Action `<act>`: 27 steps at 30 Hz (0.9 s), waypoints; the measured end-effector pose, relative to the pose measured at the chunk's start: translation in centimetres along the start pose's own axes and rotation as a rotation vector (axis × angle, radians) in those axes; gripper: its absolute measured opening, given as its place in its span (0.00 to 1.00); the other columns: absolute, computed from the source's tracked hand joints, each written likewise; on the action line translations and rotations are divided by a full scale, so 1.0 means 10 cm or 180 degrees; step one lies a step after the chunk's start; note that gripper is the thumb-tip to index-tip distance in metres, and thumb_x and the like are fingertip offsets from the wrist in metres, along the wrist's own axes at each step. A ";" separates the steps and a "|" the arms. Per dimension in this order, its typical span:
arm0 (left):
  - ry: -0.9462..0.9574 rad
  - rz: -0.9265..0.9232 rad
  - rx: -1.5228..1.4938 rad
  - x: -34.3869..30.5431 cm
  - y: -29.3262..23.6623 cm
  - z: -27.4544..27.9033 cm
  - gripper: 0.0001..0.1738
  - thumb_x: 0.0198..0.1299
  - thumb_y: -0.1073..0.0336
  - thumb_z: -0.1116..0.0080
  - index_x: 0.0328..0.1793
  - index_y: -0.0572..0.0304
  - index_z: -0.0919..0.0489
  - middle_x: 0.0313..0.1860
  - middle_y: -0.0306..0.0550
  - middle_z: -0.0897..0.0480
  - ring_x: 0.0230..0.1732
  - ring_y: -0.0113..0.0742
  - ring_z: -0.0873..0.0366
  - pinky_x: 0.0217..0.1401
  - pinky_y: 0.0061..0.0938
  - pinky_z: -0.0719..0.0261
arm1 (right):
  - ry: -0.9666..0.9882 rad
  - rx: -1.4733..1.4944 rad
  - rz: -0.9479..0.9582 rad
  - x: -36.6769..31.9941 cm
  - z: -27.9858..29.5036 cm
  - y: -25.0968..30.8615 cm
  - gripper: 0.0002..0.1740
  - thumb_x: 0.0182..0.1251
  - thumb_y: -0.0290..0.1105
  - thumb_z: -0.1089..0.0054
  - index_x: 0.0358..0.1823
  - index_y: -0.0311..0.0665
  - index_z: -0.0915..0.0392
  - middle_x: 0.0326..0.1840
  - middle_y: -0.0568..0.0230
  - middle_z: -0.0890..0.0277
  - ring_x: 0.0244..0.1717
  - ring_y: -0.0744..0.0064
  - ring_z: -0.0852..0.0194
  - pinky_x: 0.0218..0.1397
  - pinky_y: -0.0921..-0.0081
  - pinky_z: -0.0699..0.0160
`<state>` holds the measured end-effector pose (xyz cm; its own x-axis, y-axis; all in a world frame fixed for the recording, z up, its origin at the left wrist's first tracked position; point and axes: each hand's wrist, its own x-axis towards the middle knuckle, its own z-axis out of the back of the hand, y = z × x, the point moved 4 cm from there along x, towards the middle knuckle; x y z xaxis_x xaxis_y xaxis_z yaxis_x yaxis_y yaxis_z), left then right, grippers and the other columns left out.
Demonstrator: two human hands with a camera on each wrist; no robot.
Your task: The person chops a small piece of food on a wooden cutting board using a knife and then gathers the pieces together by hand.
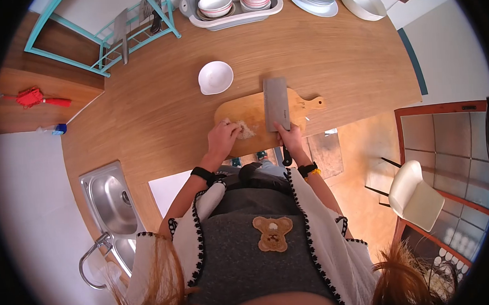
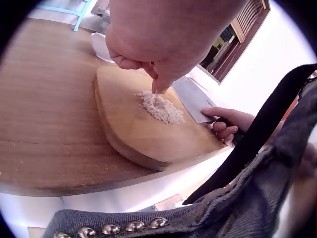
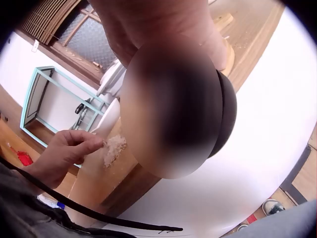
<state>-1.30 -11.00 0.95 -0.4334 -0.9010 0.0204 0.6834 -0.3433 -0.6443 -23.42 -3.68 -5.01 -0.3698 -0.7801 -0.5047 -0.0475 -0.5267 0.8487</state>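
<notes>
Here our left grip [image 1: 222,138] bunches its fingertips into the mince [image 2: 159,106] (pinching it, it seems) on the cutting board [image 1: 252,109] atop the table [image 1: 160,107]. We'd best keep them clear of the cleaver [image 1: 276,102], whose handle our right grip [image 1: 290,138] clasps.

Warm daylight falls across a curved wooden tabletop [image 1: 333,56]. Far beyond the fingers [image 1: 228,130], a teal rack [image 1: 66,62] and a grey dish tray [image 1: 238,19] line the back edge. Left of them, nearer the body, sits a steel sink [image 1: 113,199]. Off to their right, a cream chair [image 1: 415,197] stands on orange floor tiles [image 1: 358,142] beside a red-framed glass door [image 1: 451,149].
</notes>
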 end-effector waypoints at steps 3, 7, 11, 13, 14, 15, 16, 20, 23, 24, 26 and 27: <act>-0.0069 -0.0010 -0.0003 0.02 -0.02 0.01 0.08 0.55 0.60 0.40 0.32 0.54 0.16 0.28 0.44 0.25 0.35 0.43 0.24 0.36 0.34 0.27 | 0.0097 0.0102 -0.0055 0.02 0.00 -0.02 0.17 0.62 0.41 0.38 0.32 0.31 0.24 0.14 0.68 0.30 0.11 0.79 0.34 0.15 0.79 0.35; -0.0029 0.0047 0.0017 0.03 -0.03 -0.02 0.07 0.54 0.61 0.41 0.30 0.53 0.17 0.29 0.43 0.24 0.37 0.43 0.23 0.36 0.34 0.26 | 0.0059 -0.0167 -0.0112 0.04 0.02 -0.03 0.19 0.60 0.41 0.35 0.30 0.29 0.23 0.13 0.67 0.29 0.12 0.79 0.32 0.15 0.79 0.33; -0.0027 0.0037 -0.0003 0.04 -0.04 -0.01 0.06 0.51 0.61 0.39 0.29 0.52 0.16 0.28 0.43 0.23 0.36 0.42 0.23 0.35 0.34 0.26 | -0.0006 -0.0164 -0.0221 0.02 0.01 0.04 0.20 0.58 0.43 0.34 0.26 0.29 0.21 0.12 0.67 0.28 0.11 0.78 0.30 0.15 0.79 0.32; -0.0042 0.0045 -0.0004 0.04 -0.05 -0.01 0.06 0.50 0.61 0.38 0.29 0.52 0.16 0.27 0.42 0.23 0.35 0.42 0.23 0.34 0.34 0.26 | -0.0045 -0.0207 -0.0222 0.00 0.00 0.09 0.19 0.58 0.43 0.33 0.24 0.31 0.22 0.12 0.67 0.29 0.10 0.79 0.32 0.14 0.80 0.34; -0.0055 0.0086 -0.0038 0.04 -0.04 0.00 0.05 0.49 0.61 0.37 0.28 0.52 0.16 0.27 0.42 0.24 0.35 0.42 0.23 0.34 0.34 0.27 | -0.0078 -0.0253 -0.0214 -0.01 0.00 0.12 0.19 0.58 0.42 0.33 0.23 0.32 0.23 0.11 0.67 0.29 0.08 0.80 0.34 0.12 0.81 0.37; -0.0069 0.0128 -0.0071 0.05 -0.04 0.00 0.05 0.47 0.61 0.36 0.26 0.52 0.16 0.26 0.42 0.24 0.34 0.41 0.23 0.33 0.34 0.27 | -0.0076 -0.0251 -0.0213 0.00 -0.01 0.12 0.19 0.58 0.42 0.33 0.23 0.32 0.23 0.11 0.67 0.29 0.08 0.80 0.34 0.12 0.81 0.37; -0.0072 0.0129 -0.0068 0.05 -0.04 0.01 0.05 0.47 0.61 0.36 0.26 0.52 0.16 0.26 0.42 0.24 0.34 0.41 0.23 0.33 0.34 0.27 | -0.0084 -0.0206 -0.0227 0.00 -0.01 0.12 0.19 0.58 0.43 0.33 0.23 0.32 0.23 0.11 0.67 0.29 0.08 0.80 0.34 0.12 0.81 0.37; -0.0158 0.0115 -0.0124 0.05 -0.04 0.03 0.05 0.43 0.62 0.34 0.24 0.52 0.16 0.24 0.40 0.25 0.33 0.39 0.24 0.32 0.33 0.27 | -0.0101 -0.0153 -0.0304 0.01 -0.02 0.11 0.19 0.57 0.43 0.32 0.23 0.32 0.22 0.11 0.67 0.28 0.08 0.79 0.34 0.12 0.80 0.37; -0.0218 0.0040 -0.0109 0.05 -0.05 0.03 0.05 0.41 0.62 0.33 0.23 0.52 0.16 0.23 0.39 0.25 0.33 0.38 0.25 0.32 0.32 0.27 | -0.0080 -0.0172 -0.0312 -0.01 -0.02 0.16 0.20 0.57 0.43 0.32 0.23 0.32 0.22 0.12 0.67 0.28 0.08 0.79 0.34 0.12 0.80 0.37; -0.0251 -0.0005 -0.0071 0.06 -0.05 0.03 0.05 0.40 0.62 0.33 0.22 0.51 0.16 0.22 0.38 0.26 0.32 0.38 0.26 0.32 0.32 0.27 | -0.0086 -0.0167 -0.0313 0.00 -0.01 0.15 0.20 0.57 0.43 0.32 0.23 0.32 0.22 0.12 0.67 0.28 0.08 0.79 0.34 0.12 0.80 0.37; -0.0293 -0.0053 -0.0073 0.06 -0.04 0.04 0.05 0.39 0.62 0.32 0.22 0.52 0.17 0.22 0.38 0.26 0.32 0.37 0.26 0.32 0.32 0.27 | -0.0066 -0.0115 -0.0302 0.01 -0.02 0.14 0.20 0.57 0.43 0.32 0.24 0.32 0.22 0.12 0.66 0.28 0.08 0.79 0.34 0.12 0.80 0.36; -0.0338 -0.0095 -0.0075 0.06 -0.05 0.05 0.06 0.39 0.61 0.32 0.21 0.52 0.17 0.21 0.37 0.26 0.32 0.37 0.27 0.32 0.32 0.27 | -0.0068 -0.0112 -0.0302 0.01 -0.02 0.14 0.20 0.57 0.43 0.32 0.24 0.32 0.22 0.12 0.66 0.28 0.08 0.79 0.34 0.12 0.80 0.36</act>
<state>-1.65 -11.49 1.65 -0.3876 -0.9140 0.1200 0.6566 -0.3651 -0.6600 -23.33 -4.56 -3.88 -0.3848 -0.7190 -0.5787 -0.0506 -0.6096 0.7911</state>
